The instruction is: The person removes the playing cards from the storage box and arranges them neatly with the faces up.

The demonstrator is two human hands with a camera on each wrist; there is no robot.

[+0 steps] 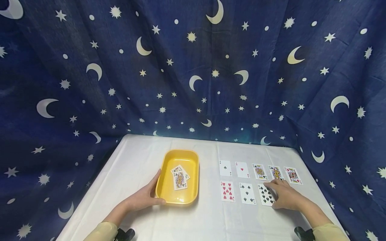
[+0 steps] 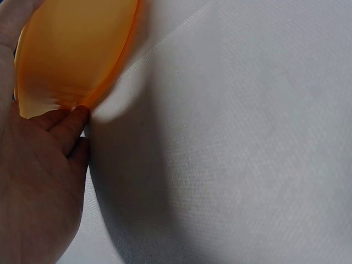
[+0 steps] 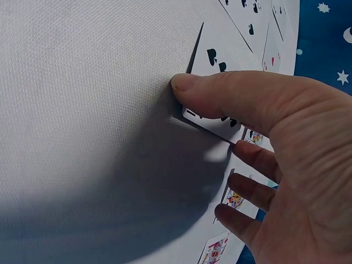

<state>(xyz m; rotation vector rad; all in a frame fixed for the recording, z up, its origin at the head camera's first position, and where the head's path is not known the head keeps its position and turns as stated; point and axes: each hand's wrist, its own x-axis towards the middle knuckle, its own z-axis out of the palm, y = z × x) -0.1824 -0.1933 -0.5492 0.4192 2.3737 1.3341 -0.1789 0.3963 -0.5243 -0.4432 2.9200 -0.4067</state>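
My left hand (image 1: 147, 195) holds the left side of a yellow tray (image 1: 178, 202), its thumb near the front corner. In the left wrist view, fingertips (image 2: 80, 113) press against the tray's outer wall. Two overlapping face cards (image 1: 180, 180) lie inside it. At the right, my right hand (image 1: 286, 195) pinches a ten of spades (image 1: 266, 195) at the end of the lower card row. The right wrist view shows the thumb (image 3: 201, 93) over the card's edge; part of the card is hidden behind it. The other fingers spread above neighbouring face cards.
Left of the ten of spades lie a black spade card (image 1: 248, 193) and a red heart card (image 1: 227, 191). Behind them runs a row with an ace of clubs (image 1: 225, 168), an ace of hearts (image 1: 242, 170) and several face cards (image 1: 260, 172). A white cloth (image 1: 193, 224) covers the table.
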